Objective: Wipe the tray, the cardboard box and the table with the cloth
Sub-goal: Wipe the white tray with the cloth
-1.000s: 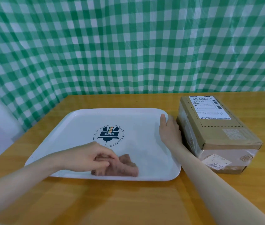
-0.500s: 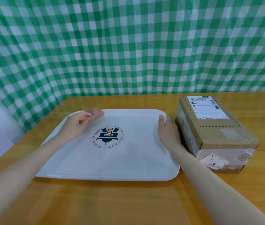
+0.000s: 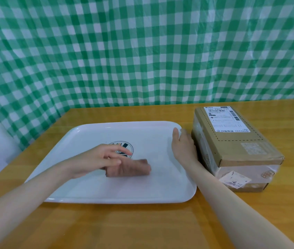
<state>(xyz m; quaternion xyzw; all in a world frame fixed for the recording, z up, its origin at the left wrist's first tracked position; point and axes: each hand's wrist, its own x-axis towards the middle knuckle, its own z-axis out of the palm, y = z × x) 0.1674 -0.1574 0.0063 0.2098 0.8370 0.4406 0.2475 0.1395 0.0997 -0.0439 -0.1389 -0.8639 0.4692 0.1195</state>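
Note:
A white tray (image 3: 88,191) with a round logo lies on the wooden table (image 3: 142,227). My left hand (image 3: 95,159) is over the tray's middle and holds a brownish-pink cloth (image 3: 131,170) down against the tray surface; hand and cloth are blurred by motion. At the tray's far right corner, my right hand (image 3: 183,148) grips the rim, thumb on the inside. A taped cardboard box (image 3: 236,146) with a shipping label stands just right of that hand, touching or nearly touching it.
A green-and-white checked curtain (image 3: 142,51) hangs behind the table's far edge. The table's left edge runs diagonally past the tray. Bare wood lies in front of the tray and right of the box.
My left hand swept with the cloth from the tray's near edge to its far left corner, then back to the middle. My right hand stayed on the rim.

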